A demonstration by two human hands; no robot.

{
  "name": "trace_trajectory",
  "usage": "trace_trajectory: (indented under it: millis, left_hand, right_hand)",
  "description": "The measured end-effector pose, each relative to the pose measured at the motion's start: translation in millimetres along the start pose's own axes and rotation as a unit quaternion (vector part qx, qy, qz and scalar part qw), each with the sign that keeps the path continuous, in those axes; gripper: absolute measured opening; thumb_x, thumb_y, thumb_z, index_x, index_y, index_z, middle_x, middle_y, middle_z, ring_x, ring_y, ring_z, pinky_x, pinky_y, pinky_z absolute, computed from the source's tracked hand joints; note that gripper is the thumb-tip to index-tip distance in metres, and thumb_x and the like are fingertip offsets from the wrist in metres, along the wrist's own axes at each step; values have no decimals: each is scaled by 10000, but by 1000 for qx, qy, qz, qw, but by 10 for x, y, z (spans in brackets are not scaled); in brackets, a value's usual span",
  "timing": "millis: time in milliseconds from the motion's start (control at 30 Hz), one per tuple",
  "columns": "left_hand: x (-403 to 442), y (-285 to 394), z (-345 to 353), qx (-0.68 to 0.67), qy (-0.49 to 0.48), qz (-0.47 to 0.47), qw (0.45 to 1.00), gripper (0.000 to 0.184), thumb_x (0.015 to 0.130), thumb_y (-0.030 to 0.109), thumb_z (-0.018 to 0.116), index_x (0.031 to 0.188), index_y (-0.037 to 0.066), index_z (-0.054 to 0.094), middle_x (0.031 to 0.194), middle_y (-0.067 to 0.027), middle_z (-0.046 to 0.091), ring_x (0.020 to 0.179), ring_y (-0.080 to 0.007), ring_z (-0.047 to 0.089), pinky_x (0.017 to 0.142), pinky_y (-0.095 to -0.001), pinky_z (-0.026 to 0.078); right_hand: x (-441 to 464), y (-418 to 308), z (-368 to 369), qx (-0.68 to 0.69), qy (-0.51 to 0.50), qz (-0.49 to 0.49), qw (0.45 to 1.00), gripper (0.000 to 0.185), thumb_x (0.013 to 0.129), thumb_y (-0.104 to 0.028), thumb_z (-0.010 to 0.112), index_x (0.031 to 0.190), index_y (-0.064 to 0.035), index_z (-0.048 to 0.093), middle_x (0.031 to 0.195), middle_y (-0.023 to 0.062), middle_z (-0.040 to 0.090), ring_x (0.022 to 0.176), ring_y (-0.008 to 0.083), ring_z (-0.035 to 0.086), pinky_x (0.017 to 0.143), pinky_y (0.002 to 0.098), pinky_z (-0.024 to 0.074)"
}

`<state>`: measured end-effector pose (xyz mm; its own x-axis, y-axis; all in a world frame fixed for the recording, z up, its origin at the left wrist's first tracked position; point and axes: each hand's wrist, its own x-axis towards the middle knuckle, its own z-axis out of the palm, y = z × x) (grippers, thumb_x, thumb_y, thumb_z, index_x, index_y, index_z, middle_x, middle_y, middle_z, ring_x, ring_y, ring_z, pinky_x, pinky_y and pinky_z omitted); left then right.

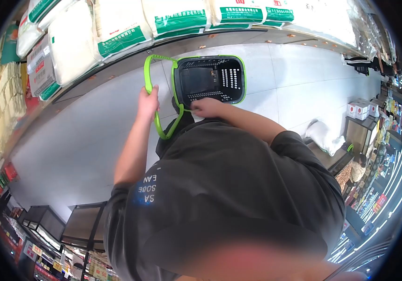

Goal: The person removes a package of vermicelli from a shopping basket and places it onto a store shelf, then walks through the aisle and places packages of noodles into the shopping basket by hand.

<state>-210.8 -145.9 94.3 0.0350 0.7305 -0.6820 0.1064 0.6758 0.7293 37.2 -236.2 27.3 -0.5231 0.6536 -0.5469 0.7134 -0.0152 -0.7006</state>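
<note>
A dark grey shopping basket (204,99) with a bright green rim and perforated walls is in front of my body, its inside bare. The green handle (146,70) is swung out to the left of the basket. My left hand (149,100) is closed around the middle of that handle. At the near left corner of the basket, beside the handle's lower end, my right hand (205,108) has its fingers curled in. A thin pale strip shows at those fingertips, but what they grip is hidden.
Large white and green sacks (175,18) line a low shelf beyond the basket. Pale tiled floor (84,126) lies around me. To the right are a white bag (323,136) on a low stand and white boxes (361,110). Dark display stands (81,225) are at lower left.
</note>
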Motion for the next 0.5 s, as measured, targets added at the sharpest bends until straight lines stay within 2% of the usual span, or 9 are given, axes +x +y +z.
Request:
trace_trajectory:
  millis: [67,100,167,200,233,300,400,433,500]
  left_hand:
    - [-28,-26,-108,-3,21,7,1000,246,967,259,598,908,83,436,624,14,421,423,-96,385,366,-293,349]
    - [17,-96,-166,-14,34,11,999,247,968,260,598,908,80,440,622,14,422,425,-97,389,366,-295,351]
    - [62,-72,-241,-5,54,22,998,246,969,259,598,910,72,449,622,11,428,428,-101,400,366,-296,357]
    - [57,-40,-228,14,61,25,998,245,969,258,598,912,68,454,624,8,435,429,-105,407,367,-297,362]
    - [62,-14,-225,33,68,28,997,244,969,257,598,914,64,460,625,6,441,431,-108,415,367,-298,366]
    - [105,-4,-294,77,69,46,994,243,967,260,599,915,56,478,625,-8,464,434,-123,438,371,-302,383]
    - [358,-62,-566,100,100,70,988,254,961,275,603,921,51,489,627,-21,485,437,-128,460,376,-301,396]
    - [517,-143,-737,113,119,80,983,261,959,281,605,933,46,497,629,-28,498,439,-127,470,376,-300,398]
    - [639,-156,-1040,169,144,84,971,287,944,297,617,973,32,512,661,-64,537,490,-161,527,421,-321,437]
  right_hand:
    - [-256,520,30,-32,-1,61,998,272,918,-326,558,1049,-99,633,922,183,689,875,377,664,779,488,516]
    - [-332,1001,186,-100,-16,110,989,280,918,-323,540,1045,-90,628,933,186,691,895,389,663,786,496,519]
    - [-808,1296,25,-121,-38,206,970,341,903,-340,512,1053,-69,653,1061,211,679,1020,395,639,884,483,506]
    - [-930,1617,37,-160,-102,254,949,343,892,-326,514,1052,-65,669,1115,217,666,1063,392,625,922,476,493]
    - [-1138,1678,-4,-151,-66,291,942,345,880,-319,518,1051,-63,674,1087,203,679,1061,407,620,926,474,491]
    - [-1478,2048,121,-137,42,289,947,314,882,-310,537,1023,-71,683,959,177,712,919,353,683,825,439,542]
    - [-1680,1897,110,43,64,379,922,265,886,-294,569,994,-83,686,822,139,712,731,261,699,682,383,566]
    - [-1672,1823,152,71,80,370,923,228,894,-279,591,978,-92,690,749,100,692,613,171,665,581,331,553]
    - [-1583,1624,219,109,70,359,924,241,901,-273,565,993,-77,669,817,154,702,717,265,694,669,387,560]
